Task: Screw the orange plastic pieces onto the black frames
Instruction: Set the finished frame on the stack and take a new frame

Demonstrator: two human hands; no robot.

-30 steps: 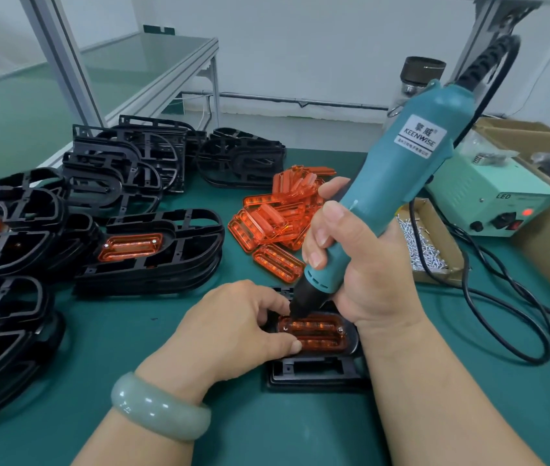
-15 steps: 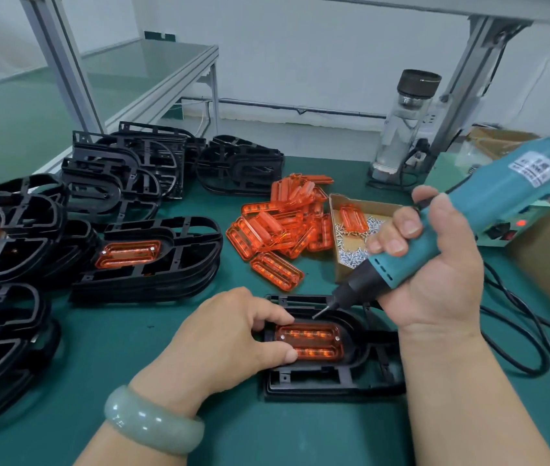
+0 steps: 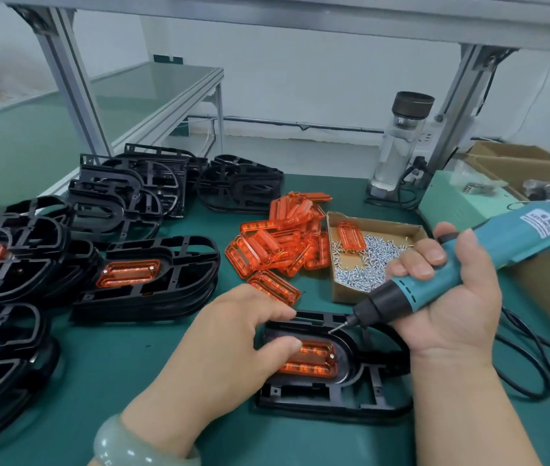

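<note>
Two hands work near the worktop's [image 3: 98,364] near edge, where we see a black frame [image 3: 351,395] lying flat with an orange piece [image 3: 314,361] seated in its oval recess. A screw head shows at the piece's right end. The left hand [image 3: 229,344] rests on the frame's left end with its grip wide and loose: the thumb lies on the orange piece and the fingers reach the far rim. The right hand [image 3: 451,297] has its grip wrapped round a teal electric screwdriver [image 3: 468,260], tilted so that the bit points down and left over the frame's far rim. We cannot tell if it touches. Behind the frame, toward the worktop's middle, lies a pile of orange pieces [image 3: 280,243], with a cardboard box [image 3: 374,223] of screws [image 3: 364,264] just right of it. Stacked black frames [image 3: 152,290] crowd the left edge.
</note>
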